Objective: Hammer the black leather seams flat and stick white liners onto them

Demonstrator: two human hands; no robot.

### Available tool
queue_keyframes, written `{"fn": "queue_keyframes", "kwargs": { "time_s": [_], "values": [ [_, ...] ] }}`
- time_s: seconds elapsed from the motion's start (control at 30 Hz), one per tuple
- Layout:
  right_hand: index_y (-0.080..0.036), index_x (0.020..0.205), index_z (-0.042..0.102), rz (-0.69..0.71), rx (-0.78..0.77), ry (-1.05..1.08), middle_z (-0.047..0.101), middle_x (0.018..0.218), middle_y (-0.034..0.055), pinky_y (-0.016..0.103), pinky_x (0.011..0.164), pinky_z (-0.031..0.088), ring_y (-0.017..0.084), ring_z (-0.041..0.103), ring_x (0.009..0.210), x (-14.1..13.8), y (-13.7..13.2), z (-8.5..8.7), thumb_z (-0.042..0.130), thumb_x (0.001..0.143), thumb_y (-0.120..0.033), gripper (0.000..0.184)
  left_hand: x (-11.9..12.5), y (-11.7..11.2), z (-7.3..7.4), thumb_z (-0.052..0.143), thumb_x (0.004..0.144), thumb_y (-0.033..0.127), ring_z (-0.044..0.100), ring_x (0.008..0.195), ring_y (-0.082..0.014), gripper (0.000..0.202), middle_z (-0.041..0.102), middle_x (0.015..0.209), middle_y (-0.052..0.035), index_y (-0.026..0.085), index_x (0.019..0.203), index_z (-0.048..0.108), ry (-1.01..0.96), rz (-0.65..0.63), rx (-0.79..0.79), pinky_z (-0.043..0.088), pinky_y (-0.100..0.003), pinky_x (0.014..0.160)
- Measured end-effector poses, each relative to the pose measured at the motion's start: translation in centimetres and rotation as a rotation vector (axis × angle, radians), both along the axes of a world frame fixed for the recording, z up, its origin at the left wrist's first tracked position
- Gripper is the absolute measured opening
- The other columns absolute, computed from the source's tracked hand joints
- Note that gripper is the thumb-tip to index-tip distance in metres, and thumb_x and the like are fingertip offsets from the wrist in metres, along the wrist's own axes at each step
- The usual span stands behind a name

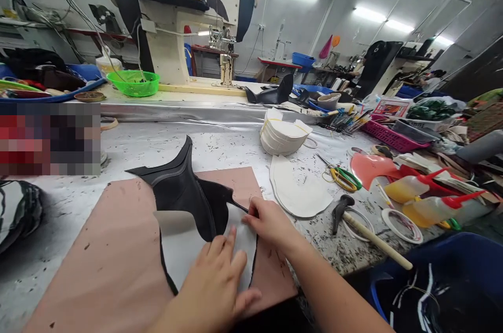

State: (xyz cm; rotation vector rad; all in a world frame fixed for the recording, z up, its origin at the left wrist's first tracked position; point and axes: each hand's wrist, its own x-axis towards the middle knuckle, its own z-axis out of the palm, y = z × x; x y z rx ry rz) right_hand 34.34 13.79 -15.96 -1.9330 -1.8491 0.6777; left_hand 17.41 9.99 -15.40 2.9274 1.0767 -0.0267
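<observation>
Lying across the far edge of the pink rectangular board, the curved black leather-like piece already had its near part covered by a smooth white sheet, its far tips left bare, the left hand spread open and the grip of the right hand pinching the piece's edge.

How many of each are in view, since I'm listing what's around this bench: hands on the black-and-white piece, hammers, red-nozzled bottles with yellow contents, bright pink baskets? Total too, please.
Hands on the black-and-white piece: 2
Hammer: 1
Red-nozzled bottles: 2
Bright pink basket: 1
Total: 6
</observation>
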Motion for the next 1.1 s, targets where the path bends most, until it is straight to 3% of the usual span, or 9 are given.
{"fn": "queue_keyframes", "kwargs": {
  "time_s": [0.07, 0.13, 0.27, 0.4, 0.57, 0.73, 0.83, 0.9, 1.1],
  "values": [
    [-0.020, 0.069, 0.052, -0.001, 0.035, -0.026, 0.056, 0.062, -0.0038, 0.023, 0.052, 0.030, 0.014, 0.050, 0.059, -0.2, -0.1, -0.1, 0.063, 0.075, -0.017, 0.013, 0.7, 0.9, -0.4, 0.050, 0.083, 0.022, 0.062, 0.085, -0.0268, 0.018, 0.055, 0.126, -0.0158, 0.015, 0.091, 0.066, 0.031, 0.050, 0.061, 0.049, -0.038, 0.068],
    [-0.020, 0.079, 0.054, -0.015, 0.085, -0.054, 0.060, 0.071, -0.0013, 0.025, 0.056, 0.035, 0.015, 0.052, 0.064, -0.5, -0.5, -0.4, 0.060, 0.077, -0.015, 0.008, 0.7, 1.6, -1.4, 0.040, 0.082, 0.009, 0.062, 0.083, -0.0251, 0.030, 0.059, 0.122, -0.0141, 0.014, 0.098, 0.065, 0.003, 0.043, 0.154, 0.047, -0.036, 0.068],
    [-0.018, 0.095, 0.057, 0.035, 0.270, -0.128, 0.061, 0.099, 0.0082, 0.033, 0.079, 0.042, 0.022, 0.053, 0.092, -1.6, -2.5, -1.6, 0.048, 0.081, -0.008, 0.019, 0.0, 2.2, -3.2, 0.039, 0.084, 0.018, 0.054, 0.111, -0.0290, 0.039, 0.058, 0.123, -0.0152, 0.010, 0.118, 0.058, -0.170, 0.047, 0.317, 0.038, -0.041, 0.090],
    [-0.016, 0.113, 0.058, 0.195, 0.455, -0.249, 0.061, 0.114, 0.0095, 0.038, 0.091, 0.039, 0.024, 0.052, 0.103, -2.4, -4.5, -3.4, 0.042, 0.082, -0.007, 0.036, 0.1, 3.2, -3.6, 0.043, 0.080, 0.032, 0.043, 0.124, -0.0301, 0.047, 0.052, 0.128, -0.0192, 0.008, 0.118, 0.058, -0.214, 0.079, 0.285, 0.027, -0.044, 0.099],
    [-0.012, 0.136, 0.038, 0.243, 0.227, -0.308, 0.037, 0.141, 0.0111, 0.052, 0.106, 0.023, 0.027, 0.037, 0.126, -1.9, -5.4, -3.4, 0.038, 0.092, -0.031, 0.048, -0.6, 3.4, -3.5, 0.042, 0.082, 0.037, 0.037, 0.128, -0.0290, 0.052, 0.048, 0.131, -0.0206, 0.007, 0.122, 0.055, -0.194, 0.049, 0.280, 0.023, -0.044, 0.102],
    [-0.021, 0.142, 0.025, 0.357, 0.108, -0.260, 0.018, 0.146, 0.0159, 0.060, 0.106, 0.011, 0.031, 0.017, 0.135, -1.1, -6.2, -3.0, 0.048, 0.080, -0.064, 0.078, -4.6, 0.0, -4.5, 0.044, 0.086, 0.045, 0.034, 0.130, -0.0253, 0.059, 0.040, 0.140, -0.0128, 0.013, 0.135, 0.039, -0.193, -0.074, 0.382, 0.015, -0.035, 0.108],
    [-0.032, 0.140, 0.030, 0.368, 0.101, -0.272, 0.016, 0.147, 0.0160, 0.063, 0.104, 0.010, 0.034, 0.011, 0.135, -1.0, -6.4, -2.7, 0.053, 0.076, -0.067, 0.077, -5.9, -1.3, -5.5, 0.042, 0.085, 0.056, 0.036, 0.129, -0.0256, 0.068, 0.042, 0.138, -0.0153, 0.010, 0.135, 0.038, -0.203, 0.010, 0.414, 0.021, -0.035, 0.106],
    [-0.029, 0.140, 0.029, 0.387, 0.102, -0.285, 0.016, 0.147, 0.0167, 0.063, 0.104, 0.009, 0.036, 0.011, 0.134, -1.1, -6.5, -2.2, 0.051, 0.078, -0.065, 0.075, -6.1, -0.7, -6.0, 0.039, 0.086, 0.055, 0.039, 0.127, -0.0260, 0.066, 0.043, 0.137, -0.0163, 0.009, 0.133, 0.041, -0.183, 0.096, 0.389, 0.028, -0.036, 0.103],
    [-0.041, 0.140, 0.023, 0.827, 0.184, -0.180, 0.011, 0.150, 0.0040, 0.051, 0.108, 0.020, 0.028, 0.018, 0.134, -2.3, -7.9, -2.6, 0.033, 0.095, -0.048, 0.047, -7.6, 5.3, -5.8, 0.035, 0.085, 0.046, 0.034, 0.129, -0.0324, 0.064, 0.038, 0.139, -0.0209, 0.001, 0.130, 0.044, -0.054, 0.467, 0.232, 0.033, -0.046, 0.103]
  ]
}}
